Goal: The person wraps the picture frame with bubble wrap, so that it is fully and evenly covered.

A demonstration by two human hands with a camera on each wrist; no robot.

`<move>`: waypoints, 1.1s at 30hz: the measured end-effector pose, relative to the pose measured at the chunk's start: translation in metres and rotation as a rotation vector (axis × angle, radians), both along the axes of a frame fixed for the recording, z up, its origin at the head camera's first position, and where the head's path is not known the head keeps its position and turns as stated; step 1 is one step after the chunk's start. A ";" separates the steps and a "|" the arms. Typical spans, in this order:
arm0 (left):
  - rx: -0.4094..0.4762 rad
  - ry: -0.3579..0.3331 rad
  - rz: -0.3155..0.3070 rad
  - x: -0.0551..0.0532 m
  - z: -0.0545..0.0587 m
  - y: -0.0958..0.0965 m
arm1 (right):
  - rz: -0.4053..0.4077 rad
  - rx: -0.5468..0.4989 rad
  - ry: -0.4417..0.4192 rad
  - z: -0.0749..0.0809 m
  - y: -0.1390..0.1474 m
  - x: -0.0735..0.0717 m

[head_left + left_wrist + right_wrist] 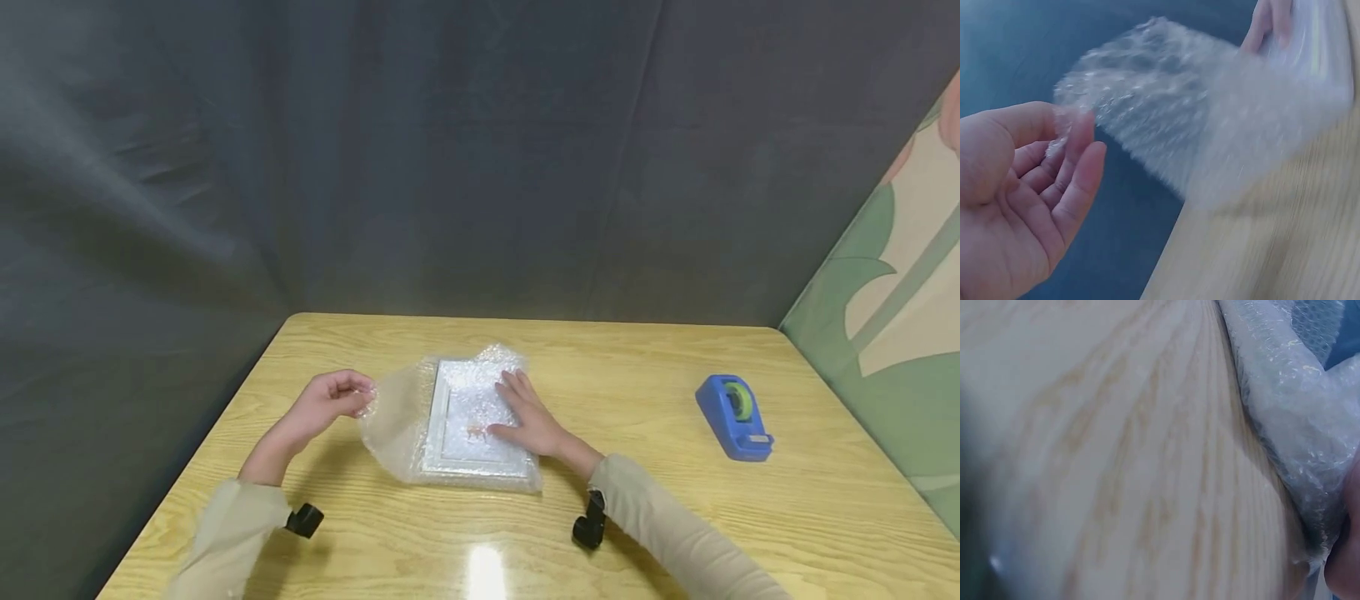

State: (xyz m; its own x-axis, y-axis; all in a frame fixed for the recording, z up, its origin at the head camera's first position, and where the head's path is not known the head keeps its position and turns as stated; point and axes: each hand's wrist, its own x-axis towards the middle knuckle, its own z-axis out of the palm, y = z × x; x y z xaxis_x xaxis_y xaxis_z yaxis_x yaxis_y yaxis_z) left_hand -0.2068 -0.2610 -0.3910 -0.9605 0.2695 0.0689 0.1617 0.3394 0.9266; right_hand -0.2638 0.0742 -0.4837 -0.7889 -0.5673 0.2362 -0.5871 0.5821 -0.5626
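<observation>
The left hand (322,407) pinches the wrap (399,417) by its edge; the right hand (532,422), fingers spread, lies on the wrapped frame (474,402) mid-table, hiding part of it. A tape dispenser (733,423) stands well to the right; a dark curtain (465,167) hangs behind.

A dark blue-grey fabric curtain (465,167) hangs from nine through one o'clock around a glossy yellow wood-grained bench (622,367) with rounded far corners, a cream hanging (926,333) patterned with green leaves and pink petals stands toward three o'clock, and a white glare (486,575) shines at six.
</observation>
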 end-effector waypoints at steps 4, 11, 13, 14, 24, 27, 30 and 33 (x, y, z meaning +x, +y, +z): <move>0.060 0.004 -0.018 -0.005 -0.003 0.033 | 0.003 0.005 -0.004 0.002 -0.002 0.001; 0.199 0.022 -0.117 -0.011 -0.026 0.081 | -0.007 0.027 -0.007 0.002 -0.003 0.001; 0.194 0.010 -0.129 -0.012 -0.032 0.094 | -0.010 0.032 -0.008 0.001 -0.004 0.000; 0.180 0.005 -0.136 -0.012 -0.035 0.100 | -0.011 0.033 -0.007 0.001 -0.004 0.000; 0.066 -0.028 -0.207 -0.010 -0.058 0.135 | -0.011 0.051 0.023 -0.002 -0.002 -0.001; 0.035 -0.016 -0.208 -0.008 -0.060 0.137 | -0.012 0.061 0.028 -0.002 -0.001 -0.001; -0.012 0.026 -0.217 -0.008 -0.063 0.137 | -0.021 0.063 0.028 -0.002 -0.001 -0.002; -0.067 0.063 -0.231 -0.007 -0.065 0.140 | -0.033 0.056 0.022 0.000 -0.002 -0.001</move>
